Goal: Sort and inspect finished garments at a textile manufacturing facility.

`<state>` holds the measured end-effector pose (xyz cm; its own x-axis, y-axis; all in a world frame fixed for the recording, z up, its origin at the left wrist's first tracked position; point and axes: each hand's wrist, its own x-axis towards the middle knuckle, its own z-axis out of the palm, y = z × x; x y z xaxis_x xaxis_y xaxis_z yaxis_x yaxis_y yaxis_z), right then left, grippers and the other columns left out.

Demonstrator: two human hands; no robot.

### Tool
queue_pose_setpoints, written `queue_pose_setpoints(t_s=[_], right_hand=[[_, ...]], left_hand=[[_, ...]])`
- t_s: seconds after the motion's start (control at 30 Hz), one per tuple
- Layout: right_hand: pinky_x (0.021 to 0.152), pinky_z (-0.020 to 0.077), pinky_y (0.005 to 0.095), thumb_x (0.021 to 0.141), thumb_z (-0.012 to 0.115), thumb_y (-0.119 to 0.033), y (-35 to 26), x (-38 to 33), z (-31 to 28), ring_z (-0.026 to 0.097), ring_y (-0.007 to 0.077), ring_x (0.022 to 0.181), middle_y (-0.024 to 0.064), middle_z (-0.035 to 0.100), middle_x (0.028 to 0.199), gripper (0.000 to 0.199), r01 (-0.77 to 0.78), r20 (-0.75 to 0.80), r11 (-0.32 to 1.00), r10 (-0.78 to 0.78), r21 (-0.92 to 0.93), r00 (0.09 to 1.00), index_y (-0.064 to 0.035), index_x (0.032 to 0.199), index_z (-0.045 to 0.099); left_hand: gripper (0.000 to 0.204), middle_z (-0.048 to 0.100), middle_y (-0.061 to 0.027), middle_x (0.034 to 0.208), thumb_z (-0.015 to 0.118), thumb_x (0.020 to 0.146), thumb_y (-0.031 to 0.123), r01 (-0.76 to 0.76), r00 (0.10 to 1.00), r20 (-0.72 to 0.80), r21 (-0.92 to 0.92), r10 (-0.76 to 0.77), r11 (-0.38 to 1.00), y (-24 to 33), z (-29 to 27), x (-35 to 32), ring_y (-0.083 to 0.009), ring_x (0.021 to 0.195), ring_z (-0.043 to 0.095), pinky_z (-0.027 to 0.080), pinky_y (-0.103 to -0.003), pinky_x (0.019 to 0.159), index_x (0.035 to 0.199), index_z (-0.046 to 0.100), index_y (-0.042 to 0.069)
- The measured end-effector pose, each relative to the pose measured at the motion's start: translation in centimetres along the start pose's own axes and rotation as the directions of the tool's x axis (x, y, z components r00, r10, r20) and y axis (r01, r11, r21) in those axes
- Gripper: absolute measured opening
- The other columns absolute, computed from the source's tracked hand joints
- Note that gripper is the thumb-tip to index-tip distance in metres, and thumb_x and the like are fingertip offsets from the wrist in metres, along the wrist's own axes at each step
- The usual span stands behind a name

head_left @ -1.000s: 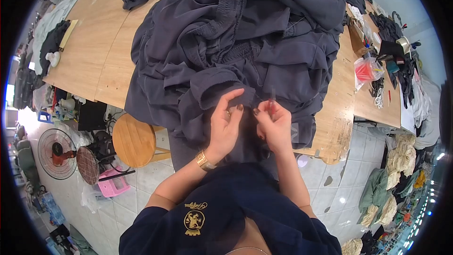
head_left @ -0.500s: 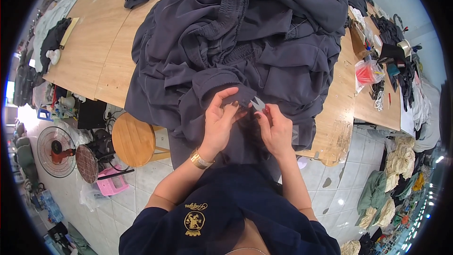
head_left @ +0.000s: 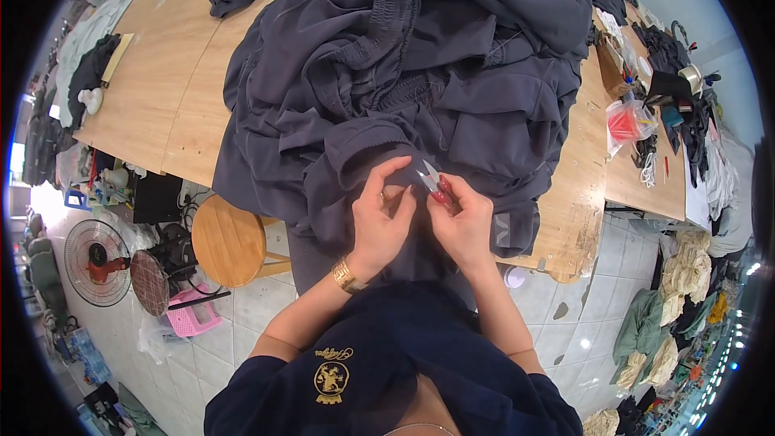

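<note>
Pale wooden tabletop (head_left: 186,56) spreads beneath a large heap of dark grey garments (head_left: 517,105), with a round wooden stool (head_left: 228,241) and a pedestal fan (head_left: 98,262) standing off to the left on the tiled floor (head_left: 565,315). At the heap's near side, the right hand (head_left: 466,230) grips red-handled thread snips (head_left: 437,186) between thumb and fingers, their blades parted and pointing up and to the left. Just beside them, the left hand (head_left: 381,222) has its thumb and index finger spread before a curved fabric edge (head_left: 371,144); whether its other fingers hold cloth I cannot tell.

Trimming looks to be under way on this one garment, though no cut thread can be made out. Gathered elastic bands (head_left: 393,24) show elsewhere in the heap, and how much of it is finished or left cannot be judged.

Compared with half a second ago, the two hands are closer together, the snips sit farther left, and more of their red handles shows. The heap lies much as it did.
</note>
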<state>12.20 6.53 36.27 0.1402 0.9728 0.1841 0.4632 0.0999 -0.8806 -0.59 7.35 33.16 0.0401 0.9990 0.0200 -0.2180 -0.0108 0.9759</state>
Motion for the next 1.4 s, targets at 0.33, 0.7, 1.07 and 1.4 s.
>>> queue_pose_setpoints(t_s=[0.33,0.7,1.07,1.4], right_hand=[[0.047,0.032,0.0198,0.08,0.062,-0.006,1.6,0.5,-0.2,0.042,0.0019,0.05,-0.0016,0.056,0.061,0.009,-0.314,0.109,0.908,0.294,0.279,0.949,0.003,0.082,0.061],[0.048,0.0344,0.02,0.082,0.063,-0.01,1.2,0.3,0.9,0.046,0.0024,0.049,-0.003,0.053,0.056,0.013,-0.283,0.055,0.934,0.277,0.218,0.959,0.0026,0.081,0.059],[0.04,0.0339,0.019,0.088,0.056,-0.007,1.6,-0.2,-0.6,0.045,0.0021,0.044,-0.004,0.053,0.062,0.007,-0.334,0.06,0.748,0.368,0.573,0.928,-0.0003,0.087,0.057],[0.043,0.0283,0.0209,0.079,0.068,-0.009,-0.2,0.4,1.6,0.038,0.0005,0.047,0.0003,0.048,0.055,0.013,-0.119,-0.021,0.992,0.12,0.052,0.993,0.0001,0.085,0.061]], left_hand=[[0.052,0.064,-0.0111,0.106,0.056,0.085,-0.009,-0.142,0.99,0.051,0.265,0.134,0.954,0.0,0.0,-0.3,-0.0125,0.095,0.063,0.049,-0.023,0.082,0.134,0.039,0.002],[0.056,0.066,-0.0109,0.101,0.054,0.086,-0.01,-0.136,0.991,0.035,0.247,0.132,0.959,-0.3,-0.1,-0.2,-0.0104,0.092,0.063,0.047,-0.021,0.081,0.137,0.033,0.003],[0.056,0.062,-0.0105,0.105,0.052,0.088,-0.009,0.032,0.999,-0.005,-0.187,-0.033,0.982,0.1,-0.8,1.0,-0.009,0.094,0.06,0.047,-0.02,0.079,0.138,0.029,0.004],[0.054,0.068,-0.0134,0.097,0.056,0.087,-0.005,-0.074,0.997,-0.027,0.116,0.077,0.991,0.1,-0.2,0.1,-0.014,0.088,0.066,0.049,-0.024,0.079,0.135,0.035,0.004]])
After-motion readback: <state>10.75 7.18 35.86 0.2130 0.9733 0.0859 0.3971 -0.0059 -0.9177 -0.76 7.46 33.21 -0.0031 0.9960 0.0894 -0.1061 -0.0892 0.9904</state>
